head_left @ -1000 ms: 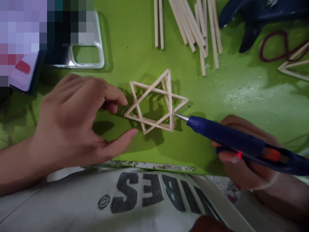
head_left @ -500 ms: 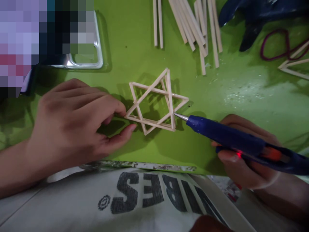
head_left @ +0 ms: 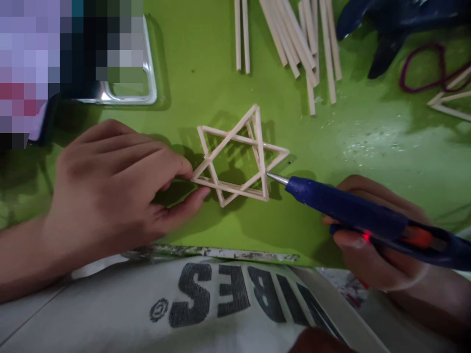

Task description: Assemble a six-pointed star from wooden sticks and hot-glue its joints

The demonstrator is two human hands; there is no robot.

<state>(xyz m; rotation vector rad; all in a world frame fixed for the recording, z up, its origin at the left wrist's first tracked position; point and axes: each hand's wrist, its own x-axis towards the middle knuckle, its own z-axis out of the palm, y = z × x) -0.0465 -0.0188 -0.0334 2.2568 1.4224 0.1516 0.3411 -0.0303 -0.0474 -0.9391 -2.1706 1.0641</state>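
the green bench (head_left: 184,59) carried the work, and the biggest change on it was in the left hand (head_left: 110,189): a second earlier it had hovered spread and apart from the stick star (head_left: 235,159), and now it had closed in, thumb and forefinger pinching the star's left point. that steadied the frame flat on the bench, near the middle, so the joint on its right side looked ready for glue. the right hand (head_left: 368,245) was wrapped tight around the blue glue gun (head_left: 353,213), which had barely shifted; its metal nozzle (head_left: 275,177) sat touching or just beside the lower right crossing of sticks. loose sticks (head_left: 294,39) lay well apart at the far edge, a second stick triangle (head_left: 451,100) at the right.
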